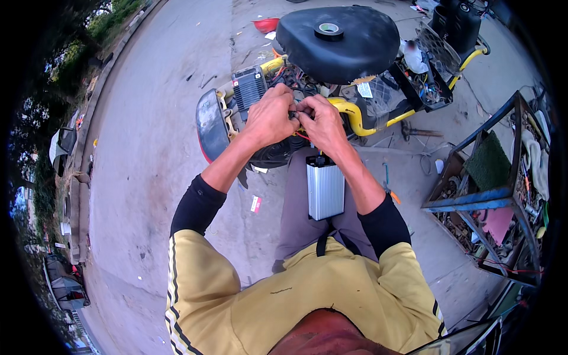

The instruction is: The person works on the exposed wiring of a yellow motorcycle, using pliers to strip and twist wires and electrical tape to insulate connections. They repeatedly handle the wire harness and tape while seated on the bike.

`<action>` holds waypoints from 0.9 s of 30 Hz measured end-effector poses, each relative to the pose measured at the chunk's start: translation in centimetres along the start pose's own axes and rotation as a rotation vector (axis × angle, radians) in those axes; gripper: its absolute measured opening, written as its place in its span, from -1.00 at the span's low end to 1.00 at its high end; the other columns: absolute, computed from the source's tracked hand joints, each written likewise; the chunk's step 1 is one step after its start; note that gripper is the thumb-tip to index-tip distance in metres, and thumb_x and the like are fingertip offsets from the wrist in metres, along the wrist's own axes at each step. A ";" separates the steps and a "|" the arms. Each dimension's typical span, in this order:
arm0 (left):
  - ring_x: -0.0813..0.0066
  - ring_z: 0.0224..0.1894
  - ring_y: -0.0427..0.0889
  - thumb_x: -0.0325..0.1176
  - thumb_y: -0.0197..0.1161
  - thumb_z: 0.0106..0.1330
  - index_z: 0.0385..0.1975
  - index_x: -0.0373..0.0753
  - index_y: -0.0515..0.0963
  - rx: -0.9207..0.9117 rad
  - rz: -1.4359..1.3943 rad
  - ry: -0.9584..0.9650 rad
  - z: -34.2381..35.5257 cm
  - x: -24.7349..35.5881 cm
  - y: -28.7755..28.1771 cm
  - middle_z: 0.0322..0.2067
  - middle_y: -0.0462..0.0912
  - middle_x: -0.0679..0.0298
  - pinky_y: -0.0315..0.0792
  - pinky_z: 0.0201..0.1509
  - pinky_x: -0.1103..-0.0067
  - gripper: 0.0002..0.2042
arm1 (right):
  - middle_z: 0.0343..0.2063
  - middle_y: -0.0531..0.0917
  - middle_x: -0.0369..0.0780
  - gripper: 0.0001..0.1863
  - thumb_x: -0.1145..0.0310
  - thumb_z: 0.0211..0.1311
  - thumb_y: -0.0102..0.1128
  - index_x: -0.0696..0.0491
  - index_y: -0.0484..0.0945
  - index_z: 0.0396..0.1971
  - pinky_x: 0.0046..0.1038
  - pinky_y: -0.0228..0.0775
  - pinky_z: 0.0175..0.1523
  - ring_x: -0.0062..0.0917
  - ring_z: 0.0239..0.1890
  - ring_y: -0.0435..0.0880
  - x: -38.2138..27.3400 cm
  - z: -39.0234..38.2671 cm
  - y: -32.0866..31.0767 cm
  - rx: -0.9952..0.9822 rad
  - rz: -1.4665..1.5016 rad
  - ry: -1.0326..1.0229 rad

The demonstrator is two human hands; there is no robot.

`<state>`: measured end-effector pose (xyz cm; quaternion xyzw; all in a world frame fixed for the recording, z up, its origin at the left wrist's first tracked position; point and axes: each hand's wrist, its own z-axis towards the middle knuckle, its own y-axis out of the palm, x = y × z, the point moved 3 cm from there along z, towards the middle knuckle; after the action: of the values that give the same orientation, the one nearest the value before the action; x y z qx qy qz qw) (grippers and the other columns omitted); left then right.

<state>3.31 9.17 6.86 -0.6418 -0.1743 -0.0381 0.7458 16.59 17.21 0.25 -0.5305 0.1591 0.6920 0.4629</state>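
My left hand (271,116) and my right hand (322,123) meet over the rear of a yellow-framed scooter (359,120). Both are closed, fingertips pinched on a small dark piece (293,114) that looks like a wire end or connector; its exact kind is mostly hidden. A red wire (302,136) runs just below the fingers. Across my thighs lies a silver finned metal box (326,190), with wires at its top end. Left of my left hand sits a black finned box (249,87) on the scooter frame.
A black seat (361,50) rests across the scooter, a roll of tape (328,31) on it. A hammer (421,132) and an orange-handled tool (391,192) lie on the ground at right. Beyond stands a metal-framed bin (470,204) of scrap. A red bowl (266,25) is behind.
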 end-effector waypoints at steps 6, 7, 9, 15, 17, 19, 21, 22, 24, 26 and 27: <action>0.09 0.18 0.72 -0.38 0.49 0.21 -0.27 -0.30 0.67 0.135 -0.076 0.040 -0.5 -0.6 -0.1 0.20 0.68 0.19 0.60 0.16 0.22 -0.81 | -0.25 0.68 -0.08 -0.86 0.52 0.30 0.40 0.19 0.71 -0.18 -0.17 0.56 -0.03 -0.13 -0.17 0.74 0.3 -0.1 0.0 -0.020 0.070 0.020; 0.09 0.17 0.73 -0.39 0.49 0.22 -0.25 -0.29 0.67 0.164 -0.068 0.077 -0.8 -0.5 -0.1 0.20 0.69 0.19 0.60 0.16 0.23 -0.81 | -0.25 0.67 -0.08 -0.86 0.52 0.31 0.40 0.19 0.71 -0.18 -0.17 0.56 -0.03 -0.13 -0.17 0.74 0.3 -0.1 -0.1 -0.020 0.066 0.018; 0.09 0.17 0.73 -0.41 0.48 0.27 -0.22 -0.29 0.69 0.222 -0.058 0.169 -1.1 -0.7 0.0 0.19 0.70 0.19 0.61 0.16 0.24 -0.83 | -0.25 0.67 -0.08 -0.86 0.50 0.32 0.42 0.19 0.71 -0.18 -0.17 0.56 -0.03 -0.14 -0.17 0.74 0.3 -0.1 -0.2 -0.021 0.060 0.014; 0.07 0.16 0.71 -0.51 0.38 0.42 -0.16 -0.31 0.69 0.269 -0.149 0.332 -1.5 -2.0 0.2 0.15 0.73 0.19 0.61 0.19 0.27 -0.92 | -0.23 0.68 -0.10 -0.83 0.46 0.32 0.44 0.19 0.71 -0.16 -0.21 0.56 -0.03 -0.19 -0.16 0.75 0.5 -0.3 0.1 -0.013 0.100 0.012; 0.06 0.12 0.71 -0.54 0.34 0.45 -0.16 -0.32 0.68 0.254 -0.165 0.380 -1.3 -1.8 -0.3 0.09 0.74 0.17 0.60 0.19 0.27 -0.94 | -0.23 0.68 -0.11 -0.82 0.45 0.32 0.45 0.19 0.71 -0.16 -0.23 0.56 -0.04 -0.20 -0.18 0.74 0.7 -0.4 0.2 0.001 0.128 -0.002; 0.06 0.09 0.70 -0.55 0.32 0.46 -0.15 -0.32 0.68 0.191 -0.169 0.355 -1.2 -1.7 -0.4 0.01 0.74 0.14 0.58 0.17 0.28 -0.94 | -0.25 0.67 -0.12 -0.82 0.44 0.32 0.45 0.19 0.71 -0.17 -0.25 0.55 -0.05 -0.21 -0.20 0.74 0.7 -0.6 0.2 0.013 0.135 -0.020; 0.07 0.06 0.70 -0.54 0.30 0.48 -0.15 -0.32 0.68 0.151 -0.162 0.335 -1.2 -1.6 -0.5 -0.07 0.73 0.11 0.57 0.15 0.28 -0.94 | -0.27 0.66 -0.13 -0.83 0.44 0.32 0.44 0.20 0.71 -0.18 -0.26 0.54 -0.06 -0.22 -0.22 0.73 0.5 -0.7 0.2 0.023 0.121 -0.043; 0.06 0.05 0.70 -0.53 0.29 0.49 -0.14 -0.32 0.68 0.142 -0.154 0.328 -1.0 -1.6 -0.5 -0.10 0.72 0.10 0.56 0.13 0.28 -0.93 | -0.27 0.66 -0.14 -0.83 0.43 0.33 0.44 0.20 0.71 -0.19 -0.26 0.54 -0.07 -0.22 -0.22 0.73 0.5 -0.7 0.2 0.033 0.118 -0.052; 0.05 0.03 0.70 -0.51 0.29 0.50 -0.14 -0.33 0.67 0.123 -0.151 0.310 -0.7 -1.5 -0.7 -0.13 0.72 0.09 0.55 0.11 0.27 -0.93 | -0.29 0.66 -0.14 -0.84 0.43 0.33 0.43 0.20 0.71 -0.20 -0.26 0.54 -0.08 -0.22 -0.23 0.73 0.5 -0.8 0.2 0.054 0.111 -0.070; 0.03 0.00 0.71 -0.49 0.28 0.51 -0.14 -0.34 0.66 0.105 -0.163 0.284 -0.2 -1.4 -0.9 -0.16 0.72 0.08 0.55 0.09 0.27 -0.92 | -0.29 0.65 -0.14 -0.84 0.43 0.32 0.43 0.20 0.71 -0.21 -0.26 0.53 -0.08 -0.22 -0.24 0.73 0.4 -0.7 0.1 0.055 0.097 -0.075; 0.05 -0.02 0.71 -0.49 0.29 0.51 -0.14 -0.35 0.66 0.105 -0.181 0.276 0.1 -1.6 -0.8 -0.17 0.73 0.08 0.56 0.07 0.27 -0.92 | -0.29 0.65 -0.14 -0.84 0.43 0.32 0.43 0.20 0.71 -0.21 -0.26 0.53 -0.08 -0.22 -0.24 0.72 0.4 -0.7 0.1 0.056 0.089 -0.077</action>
<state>1.55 8.84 7.08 -0.5723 -0.1290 -0.1840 0.7886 16.93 16.88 -0.33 -0.4828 0.1838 0.7271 0.4521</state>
